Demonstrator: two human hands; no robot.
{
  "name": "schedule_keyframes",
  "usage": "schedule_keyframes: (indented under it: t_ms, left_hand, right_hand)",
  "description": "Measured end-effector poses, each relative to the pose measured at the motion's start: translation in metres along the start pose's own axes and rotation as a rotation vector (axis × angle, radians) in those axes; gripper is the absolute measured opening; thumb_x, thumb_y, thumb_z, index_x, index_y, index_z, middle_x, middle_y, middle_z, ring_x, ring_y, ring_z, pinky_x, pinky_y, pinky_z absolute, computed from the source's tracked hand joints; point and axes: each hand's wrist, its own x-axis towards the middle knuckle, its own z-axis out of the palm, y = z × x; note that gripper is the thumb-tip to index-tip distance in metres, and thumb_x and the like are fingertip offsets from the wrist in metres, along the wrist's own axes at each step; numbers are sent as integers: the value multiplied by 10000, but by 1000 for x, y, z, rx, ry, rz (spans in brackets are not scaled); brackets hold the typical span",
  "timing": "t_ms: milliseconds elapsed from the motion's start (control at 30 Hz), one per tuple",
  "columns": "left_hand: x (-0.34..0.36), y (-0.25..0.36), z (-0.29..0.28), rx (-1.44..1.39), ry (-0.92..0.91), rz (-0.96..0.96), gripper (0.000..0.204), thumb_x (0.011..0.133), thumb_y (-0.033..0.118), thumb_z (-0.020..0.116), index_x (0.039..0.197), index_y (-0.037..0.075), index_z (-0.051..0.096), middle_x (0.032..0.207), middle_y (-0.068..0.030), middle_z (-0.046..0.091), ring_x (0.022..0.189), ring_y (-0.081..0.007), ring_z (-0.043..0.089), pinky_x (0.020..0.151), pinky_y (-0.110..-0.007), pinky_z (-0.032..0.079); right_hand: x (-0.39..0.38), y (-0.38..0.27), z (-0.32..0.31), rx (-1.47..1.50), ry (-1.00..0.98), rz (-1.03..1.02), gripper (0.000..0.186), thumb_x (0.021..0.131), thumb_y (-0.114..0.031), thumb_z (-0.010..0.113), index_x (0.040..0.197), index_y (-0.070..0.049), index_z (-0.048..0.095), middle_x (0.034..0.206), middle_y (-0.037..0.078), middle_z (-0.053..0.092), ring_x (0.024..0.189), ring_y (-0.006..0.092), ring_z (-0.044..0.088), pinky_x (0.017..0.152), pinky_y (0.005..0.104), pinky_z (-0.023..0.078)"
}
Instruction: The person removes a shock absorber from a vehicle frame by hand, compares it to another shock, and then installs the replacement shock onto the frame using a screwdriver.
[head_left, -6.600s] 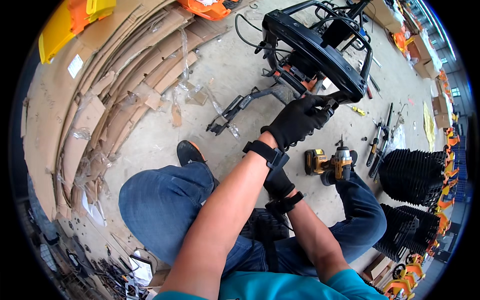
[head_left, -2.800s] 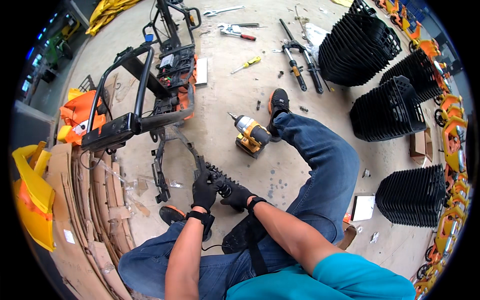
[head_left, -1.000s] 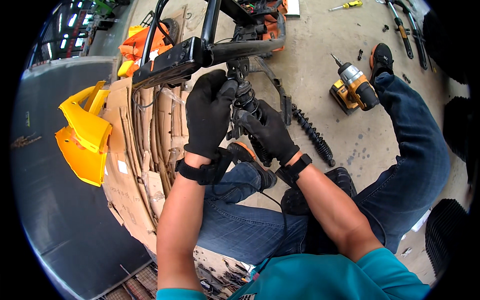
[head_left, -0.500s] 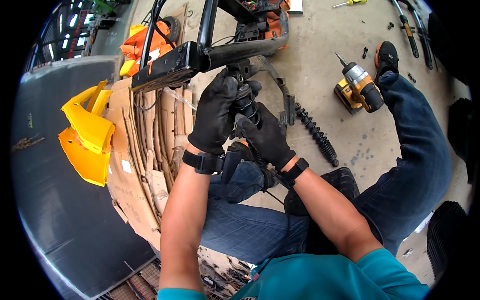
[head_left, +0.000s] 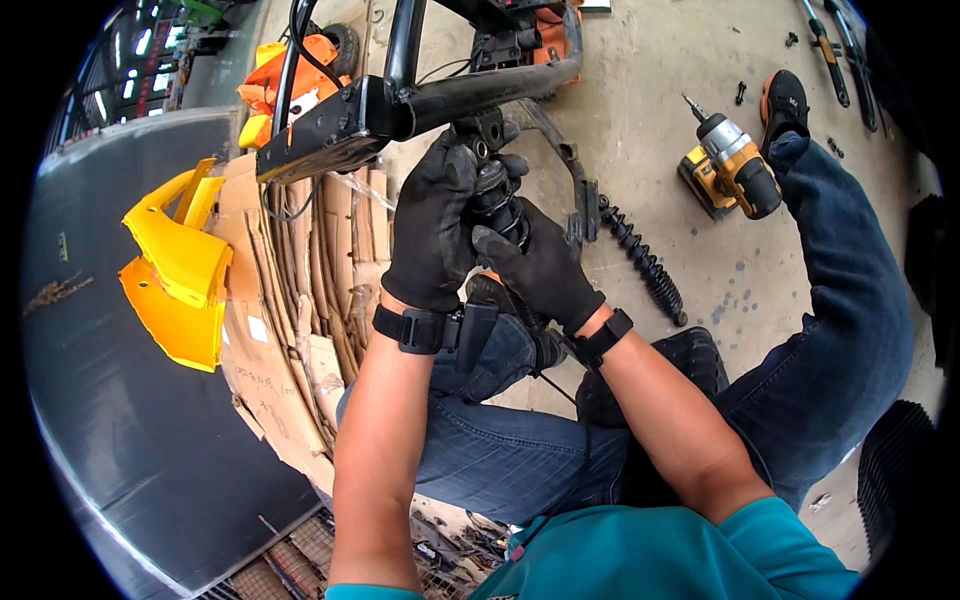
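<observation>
A black coil-spring shock absorber [head_left: 494, 198] is held up against the bracket under a black tubular frame [head_left: 480, 97]. Its upper end meets the bracket, though my fingers hide part of that joint. My left hand [head_left: 432, 215], in a black glove, wraps round the shock from its left side. Lower down, my gloved right hand [head_left: 540, 262] grips the spring from the right. A second shock absorber [head_left: 642, 260] lies on the floor to the right of my right hand.
On the floor at right are a yellow-and-black cordless impact driver [head_left: 730, 165], loose bolts [head_left: 740, 93] and long-handled tools [head_left: 850, 70]. Stacked cardboard [head_left: 290, 290] and yellow plastic panels [head_left: 180, 265] lie at left. Orange bodywork [head_left: 300, 75] stands behind the frame.
Both hands keep their grip on the shock absorber with barely any movement. The view has shifted slightly, so floor items on the right appear a little farther right.
</observation>
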Motion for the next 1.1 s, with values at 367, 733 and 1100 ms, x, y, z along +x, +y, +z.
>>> schedule_keyframes:
  t_ms: [367,733,1100]
  left_hand:
    - [1,-8,-8,-44,-73,24,610,1017,442,510,1416,-14,447,1212,-134,644,1056,-186,637,881,-315,538]
    - [-27,-21,-10,-67,-50,-74,508,1023,327,538,1380,-24,451,1284,-159,580,1146,-228,596,996,-359,491]
    - [-77,-146,-20,442,339,-35,172,975,109,590,1113,27,530,941,-89,655,831,-141,643,720,-274,534]
  right_hand:
    - [12,-4,-17,125,-156,96,511,870,-319,771,1181,27,560,917,87,672,771,135,653,677,303,557]
    - [-6,16,-24,-5,-321,281,438,832,-286,788,1159,-35,640,1013,89,698,894,138,634,838,298,497]
    - [-6,32,-108,-195,-561,789,549,806,-460,717,1080,13,666,1063,175,702,913,278,683,827,396,527]
